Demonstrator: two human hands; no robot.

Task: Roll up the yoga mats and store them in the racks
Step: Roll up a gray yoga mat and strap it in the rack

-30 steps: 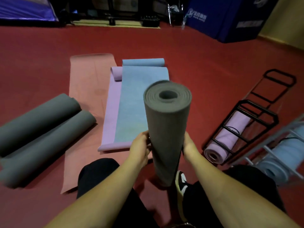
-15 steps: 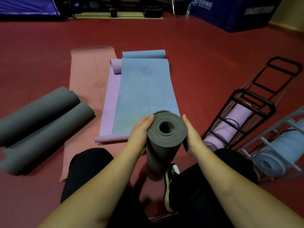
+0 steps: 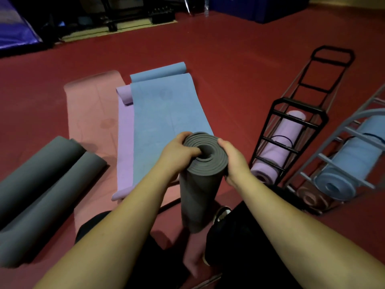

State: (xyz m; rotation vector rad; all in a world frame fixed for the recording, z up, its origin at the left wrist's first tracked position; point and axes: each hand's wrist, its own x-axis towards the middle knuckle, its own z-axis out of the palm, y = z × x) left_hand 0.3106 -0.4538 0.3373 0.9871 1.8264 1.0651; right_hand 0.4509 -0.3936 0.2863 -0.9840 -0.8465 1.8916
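A rolled grey yoga mat (image 3: 200, 190) stands upright on the floor between my legs. My left hand (image 3: 179, 151) grips its top rim, thumb hooked into the hollow core. My right hand (image 3: 233, 161) cups the top from the right side. A blue mat (image 3: 166, 122), a purple mat (image 3: 125, 142) and a pink mat (image 3: 91, 113) lie unrolled ahead. A black rack (image 3: 300, 113) at the right holds a rolled purple mat (image 3: 281, 142). A grey rack (image 3: 354, 130) beside it holds a rolled blue mat (image 3: 350, 161) and a pink roll (image 3: 310, 197).
Two rolled grey mats (image 3: 41, 180) lie on the red floor at the left. Blue padded blocks (image 3: 256, 7) and dark gym equipment (image 3: 129, 17) line the far wall. My shoe (image 3: 220, 215) sits by the base of the upright roll.
The upright grey roll came down from in front of my face to floor level. My hands slid up to its top end, and my left thumb went into the core.
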